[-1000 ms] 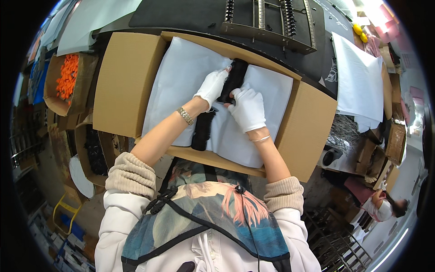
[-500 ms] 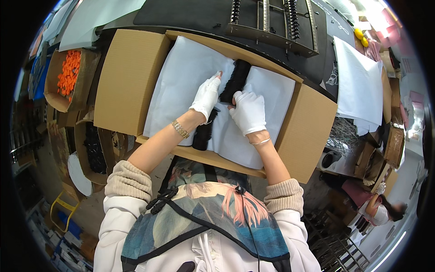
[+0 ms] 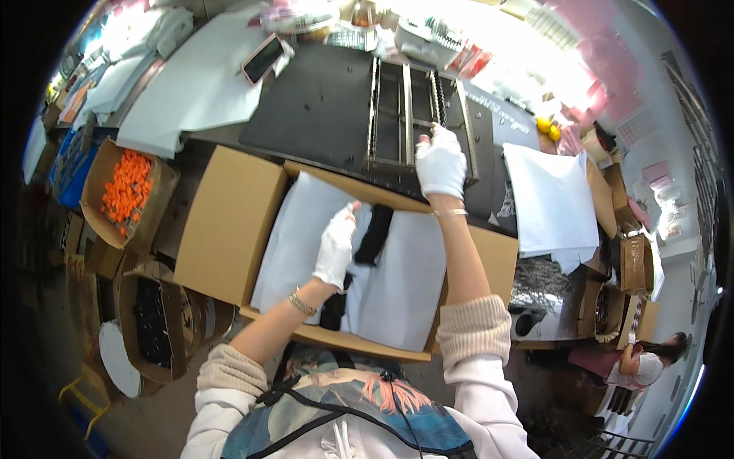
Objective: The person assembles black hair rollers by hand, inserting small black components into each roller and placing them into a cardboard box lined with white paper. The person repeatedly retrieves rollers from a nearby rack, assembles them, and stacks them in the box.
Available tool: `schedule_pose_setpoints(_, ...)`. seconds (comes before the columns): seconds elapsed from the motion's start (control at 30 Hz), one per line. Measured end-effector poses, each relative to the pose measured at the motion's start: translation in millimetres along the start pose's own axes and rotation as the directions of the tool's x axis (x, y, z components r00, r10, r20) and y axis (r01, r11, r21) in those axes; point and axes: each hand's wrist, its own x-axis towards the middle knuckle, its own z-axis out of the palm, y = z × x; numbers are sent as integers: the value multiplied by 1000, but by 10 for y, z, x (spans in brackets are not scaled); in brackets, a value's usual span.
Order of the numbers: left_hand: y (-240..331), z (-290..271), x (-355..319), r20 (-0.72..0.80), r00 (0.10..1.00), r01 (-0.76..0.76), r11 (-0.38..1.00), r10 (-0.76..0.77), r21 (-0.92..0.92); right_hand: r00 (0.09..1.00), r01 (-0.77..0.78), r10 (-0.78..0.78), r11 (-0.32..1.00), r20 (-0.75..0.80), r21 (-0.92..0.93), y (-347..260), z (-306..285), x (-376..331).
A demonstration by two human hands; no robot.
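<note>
In front of me a cardboard box (image 3: 226, 222) lies with its side flaps folded out, lined with white sheets (image 3: 409, 264). Dark, fuzzy-looking black bundles (image 3: 375, 236) lie in a row down the middle of the sheets. My left hand (image 3: 334, 249), in a white glove with bare fingertips, rests beside the bundles with its fingers stretched out. Beyond the box, my right hand (image 3: 442, 164), gloved likewise, is at a metal rack (image 3: 407, 115) whose bars carry rows of small dark pieces. Its fingers are bent together at the right-hand row; what is between them is hidden.
The rack stands on a black mat (image 3: 306, 107) with a phone (image 3: 262, 59) at its far left. Left of the box is a carton of orange pieces (image 3: 126, 191), with a carton of black pieces (image 3: 153, 321) below it. White sheets (image 3: 552, 200) hang at the right; a person (image 3: 631, 363) works beyond.
My right hand has left the black bundles and moved forward to the rack. My left hand stays by the bundles. The view has tilted up, showing more of the table's far side.
</note>
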Motion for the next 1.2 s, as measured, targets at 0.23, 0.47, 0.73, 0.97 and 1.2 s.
schedule_pose_setpoints(0.23, 343, -297, 152, 101, 978, 205, 904, -180, -376, 668, -606, 290, 747, 685, 275, 56, 607, 654)
schedule_pose_setpoints(0.47, 1532, 26, 1361, 624, 781, 484, 641, -10, -596, 719, -695, 112, 103, 686, 712, -195, -229, 366)
schedule_pose_setpoints(0.73, 1827, 181, 984, -49, 962, -272, 940, 268, -205, 861, -502, -29, 110, 508, 858, -77, -1143, 1913)
schedule_pose_setpoints(0.97, 1283, 125, 1308, -227, 963, -168, 983, 147, -75, 670, 264, -441, 893, 598, 363, -1544, -1458, 2167)
schedule_pose_setpoints(1.2, 1068, -79, 1571, -218, 960, -196, 978, 176, -75, 709, 350, -365, 925, 603, 149, -2094, -1026, 2357)
